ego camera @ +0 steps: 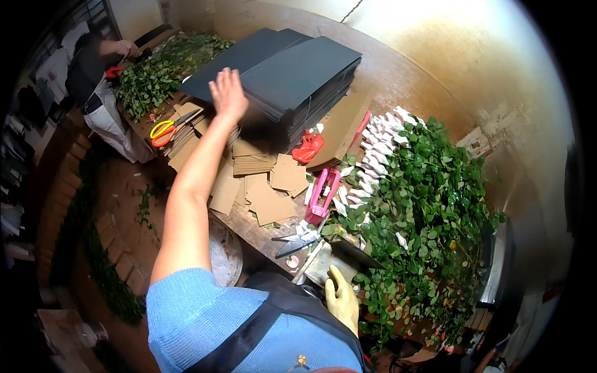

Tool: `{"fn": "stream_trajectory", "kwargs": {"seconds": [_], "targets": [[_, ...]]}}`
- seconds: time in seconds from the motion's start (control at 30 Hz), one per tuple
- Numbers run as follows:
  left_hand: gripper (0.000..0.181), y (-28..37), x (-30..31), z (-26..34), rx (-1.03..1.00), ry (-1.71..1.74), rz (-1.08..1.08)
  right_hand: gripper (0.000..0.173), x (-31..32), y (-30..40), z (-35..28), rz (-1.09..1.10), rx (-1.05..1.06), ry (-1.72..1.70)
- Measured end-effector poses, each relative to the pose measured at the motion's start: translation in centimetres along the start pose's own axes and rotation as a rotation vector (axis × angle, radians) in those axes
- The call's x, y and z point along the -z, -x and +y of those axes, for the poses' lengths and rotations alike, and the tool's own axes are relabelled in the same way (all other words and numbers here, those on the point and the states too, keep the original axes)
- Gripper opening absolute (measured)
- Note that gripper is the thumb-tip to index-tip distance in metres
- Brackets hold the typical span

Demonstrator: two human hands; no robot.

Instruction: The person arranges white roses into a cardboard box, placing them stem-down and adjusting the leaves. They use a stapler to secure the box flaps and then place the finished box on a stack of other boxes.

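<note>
My left hand (228,95), bare, reaches out over a tall stack of dark grey sheets (298,70), palm down with its fingers spread on the near left part. Nothing shows in its grasp. My right hand (343,298), in a pale yellow glove, is close to my body at the edge of a metal tray (322,265) with an upright dark plate (357,253). Thumb and forefinger are apart; its other fingers are hard to make out. Beyond the tray lie metal scissors (296,243) and a pink plastic tool (322,198).
Brown cardboard pieces (270,205) and orange-and-yellow-handled scissors (165,133) lie by my left arm. A red rubber item (308,147) sits beside the stack. Leafy flower stems with white-wrapped heads (373,158) cover the right side. A co-worker (100,88) stands far left; a bucket (239,254) is below.
</note>
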State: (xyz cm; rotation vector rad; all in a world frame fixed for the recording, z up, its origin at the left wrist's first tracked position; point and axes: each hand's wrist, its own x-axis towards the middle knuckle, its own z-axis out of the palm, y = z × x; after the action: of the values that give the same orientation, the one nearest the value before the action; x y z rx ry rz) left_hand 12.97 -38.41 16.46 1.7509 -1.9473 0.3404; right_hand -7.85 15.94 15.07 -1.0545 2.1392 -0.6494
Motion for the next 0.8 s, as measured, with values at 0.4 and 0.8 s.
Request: {"fn": "stream_trajectory", "kwargs": {"seconds": [0.4,0.8], "targets": [[0.035,-1.5,-4.5,-12.3,-0.397,-0.287,0.208,0.045,-1.2,-0.7,1.4,0.013,0.062,0.067],[0.029,-6.9,6.3,-7.2,-0.261,0.251,0.235,0.044,-0.9,-1.5,5.1,0.054,0.298,0.028]]}}
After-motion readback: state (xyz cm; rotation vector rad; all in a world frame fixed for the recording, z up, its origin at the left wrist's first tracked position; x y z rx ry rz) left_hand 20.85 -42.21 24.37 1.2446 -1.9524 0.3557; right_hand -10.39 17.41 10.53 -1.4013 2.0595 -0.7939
